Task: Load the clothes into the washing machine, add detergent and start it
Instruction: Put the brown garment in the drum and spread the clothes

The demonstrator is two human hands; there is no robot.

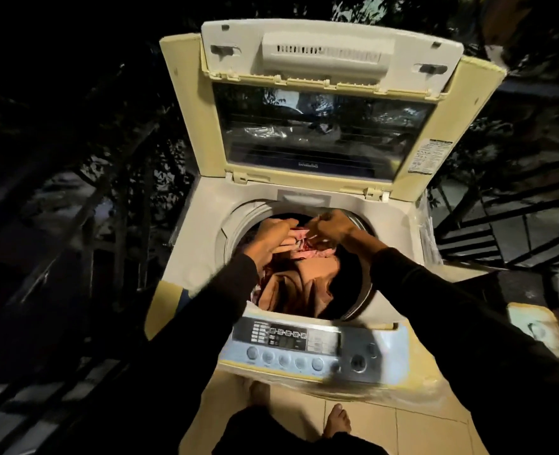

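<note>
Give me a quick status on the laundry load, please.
Left hand and right hand gripping clothes in drum. Lid up. Nothing blocking.

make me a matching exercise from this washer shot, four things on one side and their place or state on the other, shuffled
Things:
1. lid
2. clothes
3. control panel
4. left hand

Place or state:
A. inside the drum
B. raised, folded open at the back
C. gripping pink fabric over the drum
D. on the front edge, nearest the person

Pairs: 1-B, 2-A, 3-D, 4-C
</note>
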